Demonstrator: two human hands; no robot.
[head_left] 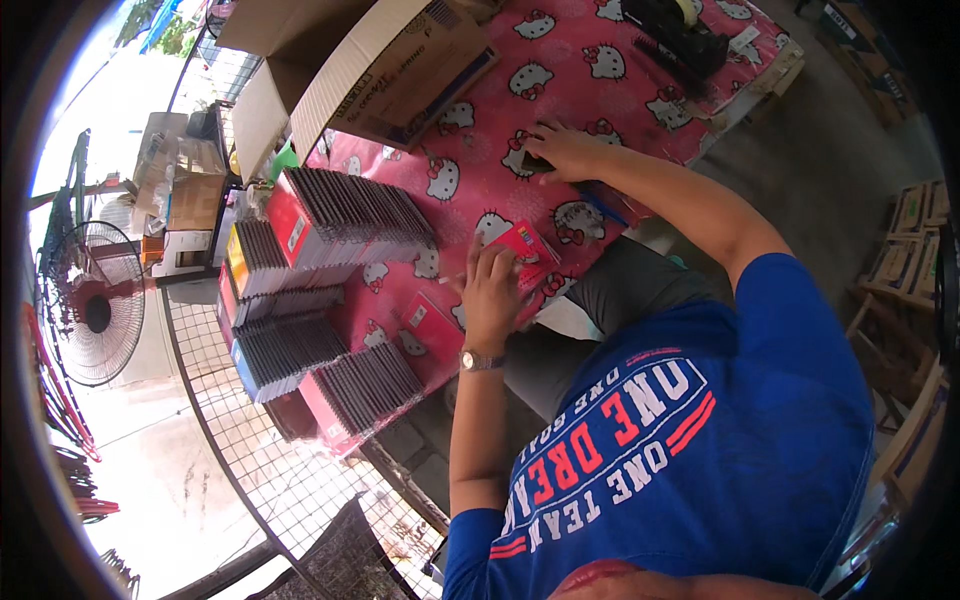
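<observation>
A red notebook (527,243) lies on the pink table cover in front of me. At its left edge is my left hand (490,285), with a watch on the wrist and the fingers spread and pointing down; they do not close round anything I can see. Farther off to the right, my right hand (565,150) has its fingers over a small dark object (537,162), mostly hidden beneath the palm. A second red notebook (430,318) lies flat to the left of my left hand.
Stacked notebooks with dark spines (350,215) stand in several rows along the left of the table (480,160). An open cardboard box (400,75) stands at the far left, a black tape dispenser (685,40) at the far right. Beyond the wire mesh stands a fan (95,310).
</observation>
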